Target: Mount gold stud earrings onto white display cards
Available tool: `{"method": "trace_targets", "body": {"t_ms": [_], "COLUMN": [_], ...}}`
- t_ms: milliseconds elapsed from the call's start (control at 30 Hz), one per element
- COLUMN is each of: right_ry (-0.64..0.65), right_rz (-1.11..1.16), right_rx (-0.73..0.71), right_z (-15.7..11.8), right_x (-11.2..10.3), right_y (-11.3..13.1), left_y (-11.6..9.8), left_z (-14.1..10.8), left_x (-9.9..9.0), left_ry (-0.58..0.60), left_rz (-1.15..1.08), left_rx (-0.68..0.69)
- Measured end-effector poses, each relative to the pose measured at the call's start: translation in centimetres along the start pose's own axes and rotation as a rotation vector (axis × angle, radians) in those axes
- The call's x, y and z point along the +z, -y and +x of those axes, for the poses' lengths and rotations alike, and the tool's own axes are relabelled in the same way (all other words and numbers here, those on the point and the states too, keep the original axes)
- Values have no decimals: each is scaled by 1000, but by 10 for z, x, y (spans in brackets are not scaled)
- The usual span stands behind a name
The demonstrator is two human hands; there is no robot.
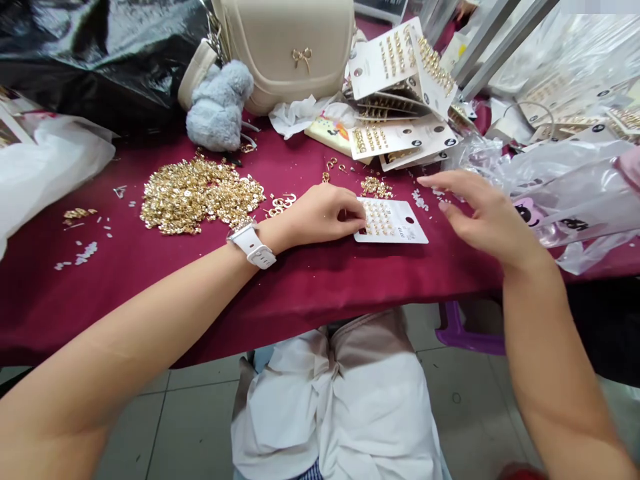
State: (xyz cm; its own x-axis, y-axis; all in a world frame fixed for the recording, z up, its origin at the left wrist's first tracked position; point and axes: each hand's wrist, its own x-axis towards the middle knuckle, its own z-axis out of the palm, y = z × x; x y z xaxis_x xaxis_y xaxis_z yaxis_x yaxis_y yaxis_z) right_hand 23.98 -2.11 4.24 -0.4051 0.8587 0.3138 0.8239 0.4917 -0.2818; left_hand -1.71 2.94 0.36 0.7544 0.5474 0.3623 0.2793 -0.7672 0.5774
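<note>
A white card (411, 228) bearing rows of small gold pieces is laid near the front edge of the tabletop (320, 280), right of its middle. Its left end is pinched by the left hand (333, 212), whose thumb and fingers are brought together at the tips. A white watch (256, 247) is worn on that wrist. The right hand (483, 217) is held just right of the card, its thumb and forefinger parted and nothing seen in their grasp; whether the tabletop is touched cannot be told. Just beyond the card, a small gold pile (377, 188) is placed, with white plastic bits (420, 200) scattered beside it. A large gold heap (195, 200) is spread left of the left hand. Toward the far edge, a cream handbag (295, 57), a grey plush charm (220, 107) and stacked filled cards (385, 63) are set. Clear plastic bags (580, 193) are piled along the right end.
</note>
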Motion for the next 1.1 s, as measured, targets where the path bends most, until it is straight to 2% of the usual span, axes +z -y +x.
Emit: {"method": "trace_targets", "body": {"t_ms": [167,233,267,333,400,467,533,567,633,700,767,867,1000,1100], "right_ry": [100,80,27,-101,-212,-243,-241,-294,-508,-576,-510,-316,-283,-201], "right_rz": [-40,27,75,206,408,656,864,948,1141,1310,1403,1357,1202,1200], "right_rx": [-169,-187,-167,-52,140,336,459,477,437,353,338,339,233,248], "right_z": [-13,-12,-11,-4,8,28,53,66,87,100,103,97,90,88], "right_x": [11,18,20,21,18,12,5,2,-3,-2,6,29,55,65], "right_y": [-7,-2,0,5,8,8,8,8,7,8,9,12,21,28], "left_y": [-6,-7,-7,-6,-3,0,1,1,-1,-2,-2,2,6,9], "left_z": [-2,-2,-2,0,2,5,6,7,7,5,3,1,1,0], "left_x": [-8,-8,-8,-8,-10,-13,-17,-20,-25,-30,-34,-37,-34,-31], "left_ry": [0,22,18,-84,-299,-509,-623,-653,-689,-709,-724,-744,-716,-692], "left_rz": [-169,-237,-287,-415,-546,-615,-632,-630,-633,-627,-584,-501,-471,-449], "left_rx": [-65,-86,-101,-149,-205,-236,-240,-233,-206,-173,-153,-157,-181,-185]}}
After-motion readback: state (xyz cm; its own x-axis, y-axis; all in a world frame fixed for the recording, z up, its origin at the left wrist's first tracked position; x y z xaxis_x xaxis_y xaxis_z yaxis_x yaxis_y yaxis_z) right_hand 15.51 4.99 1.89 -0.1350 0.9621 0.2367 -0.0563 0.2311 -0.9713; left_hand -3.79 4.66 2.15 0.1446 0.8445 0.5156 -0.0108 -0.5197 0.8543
